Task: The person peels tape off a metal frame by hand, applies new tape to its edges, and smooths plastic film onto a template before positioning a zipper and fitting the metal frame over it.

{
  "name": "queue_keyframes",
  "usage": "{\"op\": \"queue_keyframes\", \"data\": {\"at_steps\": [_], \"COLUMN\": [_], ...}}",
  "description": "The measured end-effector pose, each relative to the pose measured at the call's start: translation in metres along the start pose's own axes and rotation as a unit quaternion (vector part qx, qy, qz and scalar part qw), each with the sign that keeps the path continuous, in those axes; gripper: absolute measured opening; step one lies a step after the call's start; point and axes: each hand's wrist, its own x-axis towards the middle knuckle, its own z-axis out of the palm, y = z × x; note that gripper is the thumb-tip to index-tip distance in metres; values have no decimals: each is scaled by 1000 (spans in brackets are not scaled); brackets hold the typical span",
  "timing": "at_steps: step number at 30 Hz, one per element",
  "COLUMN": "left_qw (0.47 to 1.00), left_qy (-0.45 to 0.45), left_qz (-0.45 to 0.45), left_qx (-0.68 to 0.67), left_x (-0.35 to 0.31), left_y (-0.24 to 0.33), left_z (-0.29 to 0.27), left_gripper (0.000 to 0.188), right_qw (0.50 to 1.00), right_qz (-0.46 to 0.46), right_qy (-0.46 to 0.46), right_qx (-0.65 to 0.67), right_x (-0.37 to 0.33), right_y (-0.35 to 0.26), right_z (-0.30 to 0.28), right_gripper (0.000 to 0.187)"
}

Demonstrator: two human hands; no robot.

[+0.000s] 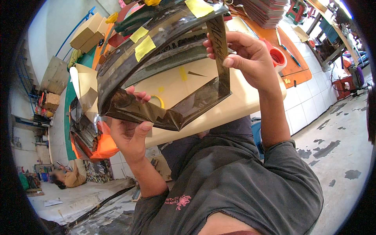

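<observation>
Between my two hands is a dark, glossy, curved frame [199,102] with an open middle. A thick arched side runs along its top, and thin brownish strips form the lower and right sides. Several yellow tape pieces [145,48] stick to the arch. My left hand [131,135] pinches the lower left strip, thumb in front and fingertips coming through the opening. At the upright right strip, my right hand [246,56] grips with thumb and fingers around it. Behind the frame lies a cream work surface [243,105], where a yellow tape roll [158,101] shows partly.
A red tape roll [278,58] and a blue-handled tool [290,55] lie on the orange board at right. Sheets are stacked [264,13] behind. Left are cardboard boxes [89,33] and an orange bag [105,143]. Another person [74,176] sits at the lower left.
</observation>
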Motion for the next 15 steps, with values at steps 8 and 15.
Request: {"op": "queue_keyframes", "data": {"at_steps": [8,15], "left_qw": [1000,999], "left_qy": [4,-29], "left_qz": [3,7], "left_qx": [-10,39], "left_x": [-3,-4], "left_y": [0,-2], "left_z": [4,-4], "left_gripper": [76,67], "right_qw": [1000,1000], "right_qz": [-12,8], "right_qy": [-15,-15], "right_qx": [-8,-6], "right_x": [-8,-15], "right_y": [8,17], "right_z": [-7,-7], "right_gripper": [56,54]}}
